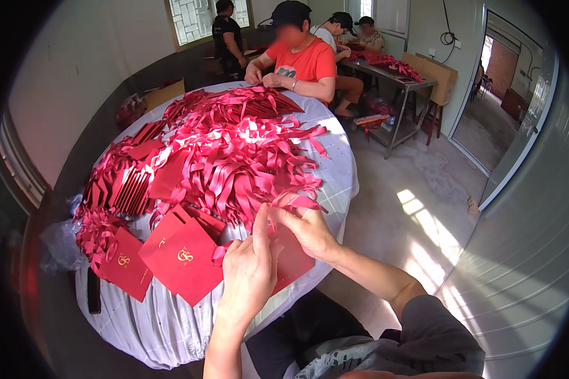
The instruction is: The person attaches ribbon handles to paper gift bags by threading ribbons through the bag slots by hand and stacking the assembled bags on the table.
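Both my hands are raised over the near right edge of a round table with a pale cloth (pixel 171 341). My left hand (pixel 250 268) is closed, thumb and forefinger pinching a red satin ribbon (pixel 302 201). Close beside it, my right hand (pixel 313 234) pinches the same ribbon, whose end trails over its fingers. Below and behind the hands lies a flat red paper bag or folder (pixel 292 260), partly hidden by them. To the left rest more flat red pieces with a gold emblem (pixel 186 259), some overlapping.
A large heap of red ribbons (pixel 234 158) covers the table's middle, with red stacks (pixel 131 189) at its left. Across the table a person in an orange-red shirt (pixel 313 63) handles something small. Others work at a metal table (pixel 395 79) farther back. Clear plastic (pixel 60 246) hangs at the left.
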Tool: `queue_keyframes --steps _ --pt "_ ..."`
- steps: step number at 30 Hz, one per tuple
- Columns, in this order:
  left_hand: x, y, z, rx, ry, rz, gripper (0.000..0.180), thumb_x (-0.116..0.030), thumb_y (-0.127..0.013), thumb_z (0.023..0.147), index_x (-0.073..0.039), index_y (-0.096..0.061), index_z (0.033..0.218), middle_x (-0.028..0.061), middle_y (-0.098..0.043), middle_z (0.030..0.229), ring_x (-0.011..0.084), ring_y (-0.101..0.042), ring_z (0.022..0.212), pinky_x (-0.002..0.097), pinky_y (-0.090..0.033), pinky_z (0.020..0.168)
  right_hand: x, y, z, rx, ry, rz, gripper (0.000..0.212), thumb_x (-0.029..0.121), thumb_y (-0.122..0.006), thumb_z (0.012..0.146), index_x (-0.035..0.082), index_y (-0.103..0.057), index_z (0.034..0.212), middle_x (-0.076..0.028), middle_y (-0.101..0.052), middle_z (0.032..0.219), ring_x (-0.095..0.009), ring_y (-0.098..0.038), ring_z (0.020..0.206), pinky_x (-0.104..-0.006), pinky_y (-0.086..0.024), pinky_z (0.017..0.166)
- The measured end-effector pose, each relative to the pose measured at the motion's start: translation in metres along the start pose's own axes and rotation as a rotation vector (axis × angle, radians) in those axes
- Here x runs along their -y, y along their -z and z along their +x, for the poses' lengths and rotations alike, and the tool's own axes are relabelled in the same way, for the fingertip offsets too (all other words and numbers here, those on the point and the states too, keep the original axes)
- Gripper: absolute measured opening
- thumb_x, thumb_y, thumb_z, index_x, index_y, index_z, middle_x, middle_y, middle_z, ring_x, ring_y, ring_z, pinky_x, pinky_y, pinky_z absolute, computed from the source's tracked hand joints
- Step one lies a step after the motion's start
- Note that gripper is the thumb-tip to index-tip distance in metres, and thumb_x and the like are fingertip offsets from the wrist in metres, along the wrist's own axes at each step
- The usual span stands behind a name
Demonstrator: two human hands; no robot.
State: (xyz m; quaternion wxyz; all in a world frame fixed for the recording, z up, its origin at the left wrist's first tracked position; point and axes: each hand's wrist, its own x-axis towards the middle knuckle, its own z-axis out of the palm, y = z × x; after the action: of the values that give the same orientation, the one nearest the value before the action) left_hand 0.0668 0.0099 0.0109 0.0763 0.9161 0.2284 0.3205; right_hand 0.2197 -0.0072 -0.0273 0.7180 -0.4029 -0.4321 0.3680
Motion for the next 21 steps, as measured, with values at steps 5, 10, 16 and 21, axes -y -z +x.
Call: queue_keyframes --steps 5,10,16,21 --pt "-0.001 -0.004 0.003 -0.016 -0.014 0.028 0.069 -0.005 -0.069 0.079 0.004 -0.032 0.137 0.0101 -0.063 0.073 0.0282 -0.061 0.065 0.0384 -0.046 0.062 -0.009 0.005 0.0 -0.034 0.001 -0.038 0.008 0.013 -0.058 0.096 0.005 -0.058 0.093 0.001 -0.06 0.085 -0.005 -0.056 0.079 -0.021 -0.044 0.071" --pt "0.001 -0.003 0.001 -0.035 -0.028 0.042 0.069 -0.006 -0.069 0.08 0.004 -0.032 0.137 0.0108 -0.06 0.068 0.0287 -0.06 0.062 0.0394 -0.045 0.06 0.001 -0.009 -0.001 -0.137 -0.018 0.057 0.016 0.008 -0.064 0.091 0.002 -0.058 0.078 0.001 -0.056 0.076 -0.004 -0.051 0.071 -0.0217 -0.041 0.063" --pt "0.008 0.007 -0.002 0.003 0.049 0.011 0.066 -0.01 -0.069 0.082 0.001 -0.033 0.137 0.0108 -0.058 0.065 0.0306 -0.059 0.058 0.0416 -0.045 0.055 0.006 -0.001 0.005 0.098 -0.135 0.154 0.014 0.015 -0.061 0.094 0.001 -0.06 0.096 -0.003 -0.061 0.093 -0.009 -0.057 0.09 -0.0229 -0.044 0.081" --pt "0.016 0.022 -0.008 0.046 0.138 -0.137 0.063 -0.01 -0.066 0.083 0.0 -0.033 0.136 0.0131 -0.058 0.06 0.0347 -0.06 0.058 0.0426 -0.047 0.056 0.017 0.012 0.012 0.513 -0.384 0.213 0.03 0.018 -0.058 0.096 -0.001 -0.057 0.12 -0.006 -0.063 0.113 -0.014 -0.057 0.109 -0.0278 -0.042 0.098"
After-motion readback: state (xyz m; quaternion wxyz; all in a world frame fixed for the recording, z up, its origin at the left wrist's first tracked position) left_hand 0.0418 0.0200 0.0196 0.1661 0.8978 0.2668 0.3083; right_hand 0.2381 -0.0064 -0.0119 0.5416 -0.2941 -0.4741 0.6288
